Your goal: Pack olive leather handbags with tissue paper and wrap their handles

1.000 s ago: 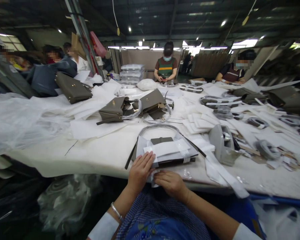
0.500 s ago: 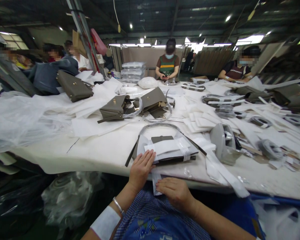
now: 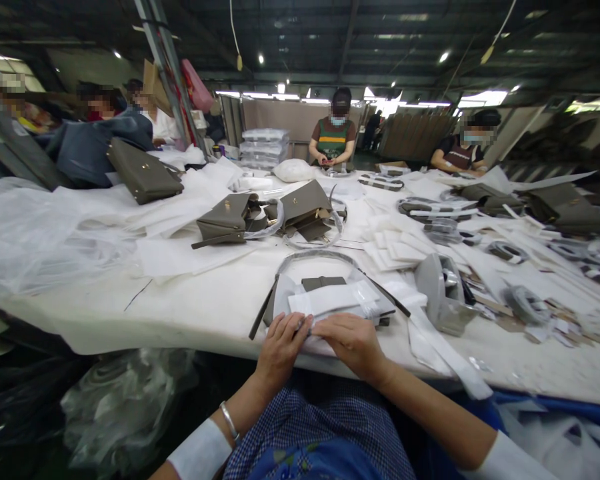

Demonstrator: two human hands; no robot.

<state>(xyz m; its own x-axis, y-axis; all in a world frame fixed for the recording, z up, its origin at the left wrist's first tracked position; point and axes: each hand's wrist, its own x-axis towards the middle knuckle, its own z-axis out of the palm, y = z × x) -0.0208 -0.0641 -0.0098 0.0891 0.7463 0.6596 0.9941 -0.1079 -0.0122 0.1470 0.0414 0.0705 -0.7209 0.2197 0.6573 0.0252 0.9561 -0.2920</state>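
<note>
A grey-brown handbag [image 3: 321,283] lies at the table's near edge, partly covered by white padding sheets [image 3: 330,298] with clear tape over them. Its handle [image 3: 320,255], wrapped in clear film, arches away from me, and narrow dark straps stick out on both sides. My left hand [image 3: 280,347] is closed, its fingers curled over the bag's near edge. Beside it, almost touching, my right hand [image 3: 355,343] is closed in a pinch on the end of a taped wrapping strip, mostly hidden under the fingers.
A grey tape dispenser [image 3: 440,293] stands to the right, with white strips [image 3: 450,353] near it. Beyond lie more handbags [image 3: 225,220], padding sheets [image 3: 180,257] and wrapped handles [image 3: 435,208]. A co-worker [image 3: 334,137] stands across the table. Crumpled plastic [image 3: 115,407] hangs below left.
My right hand has risen from below the table edge to the bag, bringing up the hanging strip end. My left hand's fingers, flat before, are now curled beside it.
</note>
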